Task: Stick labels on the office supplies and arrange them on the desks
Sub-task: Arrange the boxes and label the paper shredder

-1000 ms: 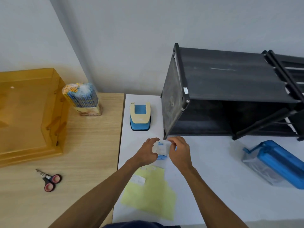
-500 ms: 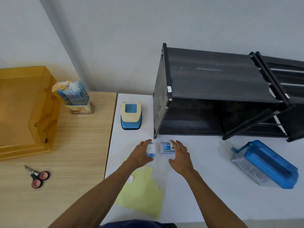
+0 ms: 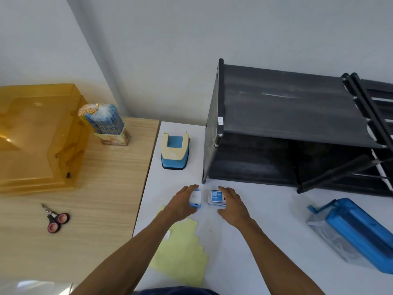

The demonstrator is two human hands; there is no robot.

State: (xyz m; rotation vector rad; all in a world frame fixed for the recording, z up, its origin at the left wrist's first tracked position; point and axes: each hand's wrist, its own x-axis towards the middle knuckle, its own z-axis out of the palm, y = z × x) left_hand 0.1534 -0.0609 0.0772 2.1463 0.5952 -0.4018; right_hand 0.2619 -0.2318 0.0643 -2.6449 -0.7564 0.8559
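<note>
While a small box (image 3: 195,199) is gripped by the left hand (image 3: 180,204) and the clip box (image 3: 217,198) is seemingly only touched by the relaxed right hand (image 3: 232,204), either could be knocked askew.

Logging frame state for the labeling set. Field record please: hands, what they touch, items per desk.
left hand: grips small white-and-blue box
right hand: fingers rest on binder clip box
label sheet: yellow, white desk, near edge
hole punch: white desk, left of black rack
blue case: white desk, right side
wooden desk: scissors, amber tray, pencil box
</note>
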